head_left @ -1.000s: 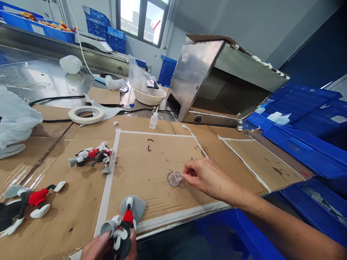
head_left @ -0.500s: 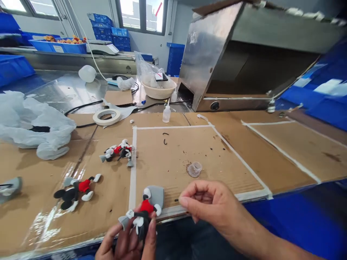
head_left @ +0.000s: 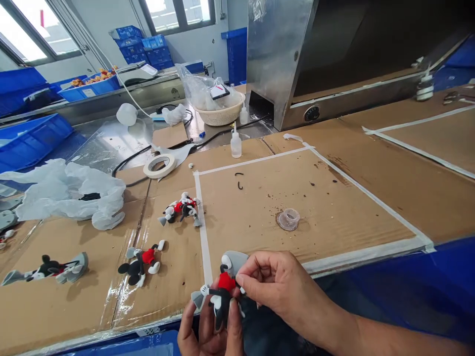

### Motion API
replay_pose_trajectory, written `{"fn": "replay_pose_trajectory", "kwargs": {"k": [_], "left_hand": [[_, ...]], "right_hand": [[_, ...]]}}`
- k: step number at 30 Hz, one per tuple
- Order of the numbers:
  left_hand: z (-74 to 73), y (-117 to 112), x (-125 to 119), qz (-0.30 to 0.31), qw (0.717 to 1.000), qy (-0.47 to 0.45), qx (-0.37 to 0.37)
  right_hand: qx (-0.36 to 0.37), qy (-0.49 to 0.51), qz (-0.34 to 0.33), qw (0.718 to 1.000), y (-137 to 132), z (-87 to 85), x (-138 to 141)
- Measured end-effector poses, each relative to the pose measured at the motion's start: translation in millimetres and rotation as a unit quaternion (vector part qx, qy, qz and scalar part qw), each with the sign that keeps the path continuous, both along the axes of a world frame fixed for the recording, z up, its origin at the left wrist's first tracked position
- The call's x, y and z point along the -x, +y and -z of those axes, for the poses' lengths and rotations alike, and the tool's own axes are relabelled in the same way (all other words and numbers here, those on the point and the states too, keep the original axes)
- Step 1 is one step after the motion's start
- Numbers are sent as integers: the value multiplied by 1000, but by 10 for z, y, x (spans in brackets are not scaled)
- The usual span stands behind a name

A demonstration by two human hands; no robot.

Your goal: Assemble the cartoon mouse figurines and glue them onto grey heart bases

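Note:
My left hand (head_left: 208,333) is closed round a small black, red and white cartoon mouse figurine (head_left: 219,295) with a grey base, held at the near table edge. My right hand (head_left: 274,289) pinches against the figurine's red middle; whether something tiny is between its fingers I cannot tell. A small clear plastic cup (head_left: 288,219) sits on the taped cardboard sheet (head_left: 326,198) beyond my hands. Other mouse figurines lie on the cardboard to the left: one (head_left: 181,209) near the tape line, one (head_left: 142,261) closer, one (head_left: 52,269) far left.
A squeeze bottle (head_left: 235,144), tape roll (head_left: 160,165), crumpled plastic bag (head_left: 70,190) and a beige basket (head_left: 222,111) stand farther back. A steel hood (head_left: 282,54) rises at the back right. Blue crates (head_left: 29,141) line the left.
My right hand left the clear cup, drew back toward me and now pinches at the figurine in my left hand. The view turned left and down.

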State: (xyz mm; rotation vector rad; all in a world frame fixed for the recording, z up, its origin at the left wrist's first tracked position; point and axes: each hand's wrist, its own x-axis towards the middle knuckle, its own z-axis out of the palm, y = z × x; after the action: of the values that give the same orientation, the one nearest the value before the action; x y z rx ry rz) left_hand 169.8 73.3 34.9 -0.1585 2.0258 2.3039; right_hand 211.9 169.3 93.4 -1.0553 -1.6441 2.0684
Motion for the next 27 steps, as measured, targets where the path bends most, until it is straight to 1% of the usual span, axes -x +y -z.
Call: {"fn": "replay_pose_trajectory", "kwargs": {"k": [5, 9, 12, 15, 17, 23, 27], "left_hand": [[186, -74, 18, 8, 999, 41, 10], [252, -94, 12, 6, 998, 56, 31], [242, -84, 6, 0, 996, 69, 51], [210, -65, 1, -11, 995, 73, 61], [193, -56, 1, -4, 995, 75, 64], [180, -47, -6, -18, 997, 53, 57], [158, -45, -26, -7, 998, 56, 27]], "right_hand": [[-34, -7, -12, 999, 14, 25, -23], [-50, -14, -26, 998, 17, 44, -44], [-54, -19, -27, 998, 11, 57, -43], [-35, -14, -25, 999, 8, 65, -40], [-26, -13, -24, 999, 10, 62, -41], [-61, -36, -27, 997, 26, 21, -35], [-75, -40, -29, 996, 35, -4, -27]]}}
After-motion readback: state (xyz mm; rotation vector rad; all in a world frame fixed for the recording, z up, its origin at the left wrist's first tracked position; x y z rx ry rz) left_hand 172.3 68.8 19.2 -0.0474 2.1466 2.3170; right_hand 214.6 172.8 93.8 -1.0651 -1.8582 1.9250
